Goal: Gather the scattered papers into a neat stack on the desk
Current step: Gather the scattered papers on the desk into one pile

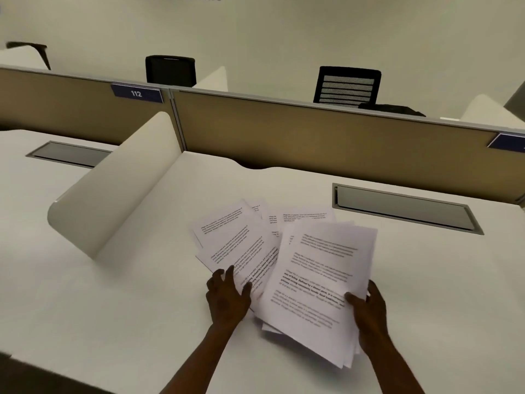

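Papers [287, 260] fanned near the middle of the surface [113, 294]. Right hand [369, 311] pinches the lifted top bundle's near-right corner; left hand [227, 297] lies flat, fingers spread, on the left sheets. Best practice: sweep left sheets under the bundle, then tap edges square.

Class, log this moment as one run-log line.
left hand on fanned papers | right hand grips bundle | stack unfinished
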